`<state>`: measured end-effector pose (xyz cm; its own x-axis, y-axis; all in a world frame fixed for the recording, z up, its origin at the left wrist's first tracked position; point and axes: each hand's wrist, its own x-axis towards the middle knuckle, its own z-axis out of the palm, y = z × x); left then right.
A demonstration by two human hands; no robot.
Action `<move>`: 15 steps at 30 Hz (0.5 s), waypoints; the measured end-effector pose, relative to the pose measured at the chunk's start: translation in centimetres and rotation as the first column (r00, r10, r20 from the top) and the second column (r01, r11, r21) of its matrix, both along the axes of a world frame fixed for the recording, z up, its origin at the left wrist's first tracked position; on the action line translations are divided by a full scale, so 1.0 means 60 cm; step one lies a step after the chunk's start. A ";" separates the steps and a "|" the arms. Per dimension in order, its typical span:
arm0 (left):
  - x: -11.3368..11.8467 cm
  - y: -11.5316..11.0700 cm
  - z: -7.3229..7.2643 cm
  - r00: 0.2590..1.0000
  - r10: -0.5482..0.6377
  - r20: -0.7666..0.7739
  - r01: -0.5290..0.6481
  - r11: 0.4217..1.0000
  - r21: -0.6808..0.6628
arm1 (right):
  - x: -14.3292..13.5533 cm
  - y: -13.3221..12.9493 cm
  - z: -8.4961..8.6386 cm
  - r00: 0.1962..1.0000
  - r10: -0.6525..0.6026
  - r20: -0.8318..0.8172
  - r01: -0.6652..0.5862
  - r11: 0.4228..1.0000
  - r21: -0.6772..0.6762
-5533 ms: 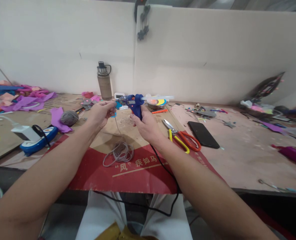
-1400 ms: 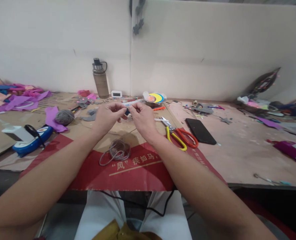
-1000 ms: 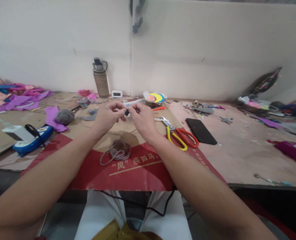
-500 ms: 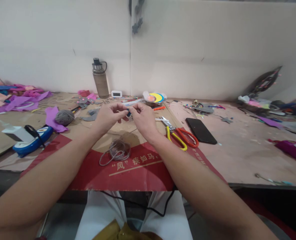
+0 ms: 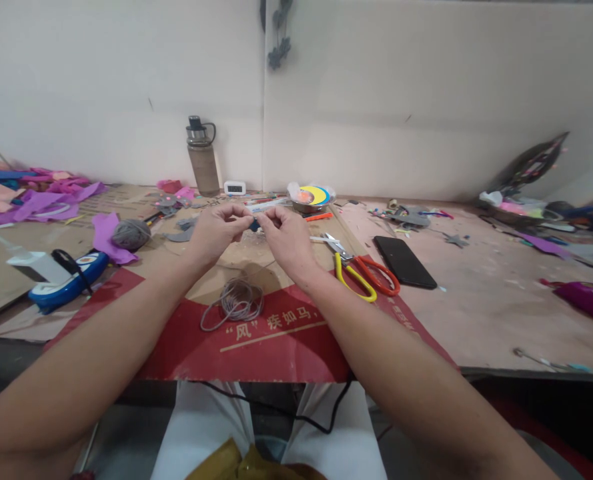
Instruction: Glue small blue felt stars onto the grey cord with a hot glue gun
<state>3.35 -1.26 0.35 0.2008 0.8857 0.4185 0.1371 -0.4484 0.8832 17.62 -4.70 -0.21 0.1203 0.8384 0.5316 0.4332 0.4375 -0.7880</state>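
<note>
My left hand (image 5: 225, 225) and my right hand (image 5: 285, 233) meet above the middle of the table, fingertips almost touching. Between them is a small dark blue piece (image 5: 254, 225), pinched by the fingers of both; its kind is too small to make out. Below my hands a loose coil of grey yarn (image 5: 235, 300) lies on the red printed sheet (image 5: 276, 353), and a strand runs up from it toward my right hand. To the right of my right wrist rest scissors (image 5: 355, 272) with one yellow and one red handle, blades partly apart.
A black phone (image 5: 405, 262) lies right of the scissors. On the left are a grey yarn ball (image 5: 131, 235), purple felt scraps (image 5: 103, 237) and a blue power strip (image 5: 66, 283) with a charger. A bottle (image 5: 203, 163), a small clock (image 5: 235, 188) and a bowl (image 5: 303, 206) stand along the wall.
The fingers of my left hand have drawn closer together around the small blue piece. Both hands stay in nearly the same place; the view has shifted very slightly.
</note>
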 end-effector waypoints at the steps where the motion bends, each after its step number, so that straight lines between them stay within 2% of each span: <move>1: 0.000 0.000 0.000 1.000 0.003 0.013 -0.003 1.000 -0.014 | -0.001 0.000 0.000 1.000 -0.002 -0.010 0.002 1.000 0.002; 6: 0.002 -0.005 0.002 0.999 0.012 0.045 -0.010 0.999 -0.032 | -0.002 0.001 -0.002 1.000 -0.012 -0.019 0.013 0.999 0.052; 10: 0.001 -0.002 -0.001 0.998 -0.023 0.063 0.023 1.000 -0.002 | -0.001 0.003 -0.003 1.000 -0.011 0.002 0.011 0.999 0.040; 15: 0.004 -0.001 -0.003 0.989 -0.082 0.123 0.087 0.996 -0.033 | -0.001 0.003 -0.004 0.999 0.025 -0.026 -0.024 0.999 0.027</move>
<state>3.61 -1.30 0.15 0.2256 0.8836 0.4103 -0.0091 -0.4192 0.9079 17.53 -4.51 -0.47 0.1142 0.8267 0.5509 0.4017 0.4687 -0.7867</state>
